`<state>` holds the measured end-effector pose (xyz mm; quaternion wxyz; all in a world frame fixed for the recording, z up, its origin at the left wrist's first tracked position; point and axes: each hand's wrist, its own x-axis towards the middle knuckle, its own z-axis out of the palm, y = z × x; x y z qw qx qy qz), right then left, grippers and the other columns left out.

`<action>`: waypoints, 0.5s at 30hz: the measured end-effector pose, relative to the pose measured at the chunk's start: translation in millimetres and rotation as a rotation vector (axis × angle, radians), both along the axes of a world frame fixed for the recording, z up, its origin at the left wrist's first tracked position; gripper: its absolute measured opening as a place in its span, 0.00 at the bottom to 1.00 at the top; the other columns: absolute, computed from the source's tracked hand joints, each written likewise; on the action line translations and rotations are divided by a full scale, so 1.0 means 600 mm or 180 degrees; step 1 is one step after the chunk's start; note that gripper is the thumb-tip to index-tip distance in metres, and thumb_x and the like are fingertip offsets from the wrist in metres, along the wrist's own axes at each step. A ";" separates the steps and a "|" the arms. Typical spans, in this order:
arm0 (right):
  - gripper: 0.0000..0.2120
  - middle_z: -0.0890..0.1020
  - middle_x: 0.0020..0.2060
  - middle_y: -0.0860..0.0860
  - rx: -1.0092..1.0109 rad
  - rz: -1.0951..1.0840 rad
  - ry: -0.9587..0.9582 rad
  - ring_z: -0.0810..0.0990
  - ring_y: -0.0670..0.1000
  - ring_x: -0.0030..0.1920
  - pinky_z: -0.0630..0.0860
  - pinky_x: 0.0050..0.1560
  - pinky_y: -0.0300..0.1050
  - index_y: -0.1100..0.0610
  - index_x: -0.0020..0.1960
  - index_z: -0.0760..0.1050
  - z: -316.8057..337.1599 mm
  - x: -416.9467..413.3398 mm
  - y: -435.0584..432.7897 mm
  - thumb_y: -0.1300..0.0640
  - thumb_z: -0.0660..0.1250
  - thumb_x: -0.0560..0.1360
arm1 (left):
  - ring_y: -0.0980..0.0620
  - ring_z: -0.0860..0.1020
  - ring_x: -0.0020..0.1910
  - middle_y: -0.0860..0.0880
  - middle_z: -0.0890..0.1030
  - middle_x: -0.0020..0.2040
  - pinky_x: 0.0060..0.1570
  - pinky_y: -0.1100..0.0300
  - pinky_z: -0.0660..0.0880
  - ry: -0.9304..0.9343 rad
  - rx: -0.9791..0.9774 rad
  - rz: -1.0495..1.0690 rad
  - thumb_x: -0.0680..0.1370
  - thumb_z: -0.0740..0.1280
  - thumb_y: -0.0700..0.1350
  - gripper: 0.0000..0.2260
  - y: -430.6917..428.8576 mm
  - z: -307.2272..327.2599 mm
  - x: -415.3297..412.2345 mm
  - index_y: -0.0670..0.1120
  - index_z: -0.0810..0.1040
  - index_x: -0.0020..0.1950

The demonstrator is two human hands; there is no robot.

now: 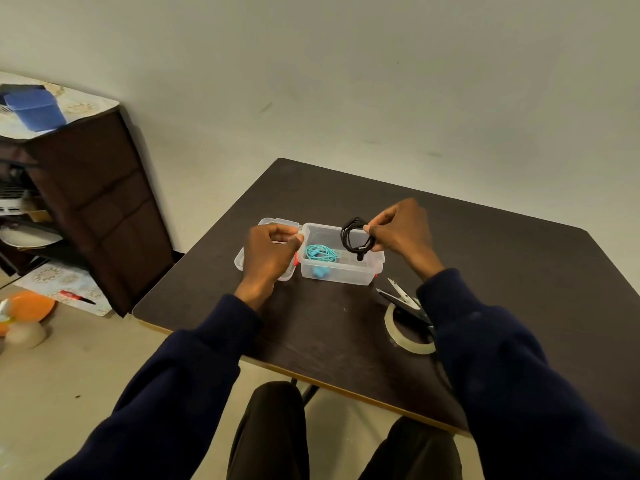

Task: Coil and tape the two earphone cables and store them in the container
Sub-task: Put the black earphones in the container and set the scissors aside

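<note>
The right hand [398, 230] pinches a black earphone cable wound into a small coil [356, 237] between thumb and fingertips. The coil hangs upright just above the right half of the clear plastic container [339, 271], so the drop is straight down and slightly towards the person. A coiled teal earphone cable [320, 252] already lies in the container's left half. The left hand [272, 251] is curled at the container's left rim, over the clear lid [277, 222]; whether it grips either cannot be told.
</note>
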<state>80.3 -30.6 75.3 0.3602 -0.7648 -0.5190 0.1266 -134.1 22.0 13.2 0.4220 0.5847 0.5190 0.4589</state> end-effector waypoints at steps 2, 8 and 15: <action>0.06 0.84 0.33 0.52 -0.0114 -0.0121 -0.0214 0.85 0.48 0.30 0.84 0.35 0.43 0.58 0.38 0.84 -0.013 -0.003 0.011 0.61 0.76 0.73 | 0.53 0.84 0.46 0.47 0.85 0.53 0.47 0.54 0.83 0.0207 -0.0056 -0.0103 0.76 0.73 0.46 0.10 0.013 -0.004 0.003 0.44 0.83 0.56; 0.05 0.82 0.32 0.51 -0.0262 -0.0401 -0.0828 0.82 0.49 0.33 0.84 0.38 0.49 0.57 0.38 0.82 -0.035 -0.017 0.014 0.58 0.75 0.72 | 0.51 0.85 0.43 0.47 0.84 0.54 0.43 0.51 0.84 0.0388 -0.0320 -0.0245 0.75 0.74 0.44 0.11 0.029 -0.006 0.009 0.44 0.83 0.56; 0.11 0.81 0.43 0.54 -0.0656 -0.0354 -0.1470 0.81 0.56 0.48 0.82 0.51 0.53 0.58 0.52 0.80 -0.043 -0.026 -0.007 0.52 0.74 0.75 | 0.53 0.85 0.40 0.50 0.82 0.48 0.40 0.55 0.84 0.0346 -0.0330 -0.0354 0.75 0.75 0.43 0.07 0.023 0.000 0.015 0.45 0.82 0.52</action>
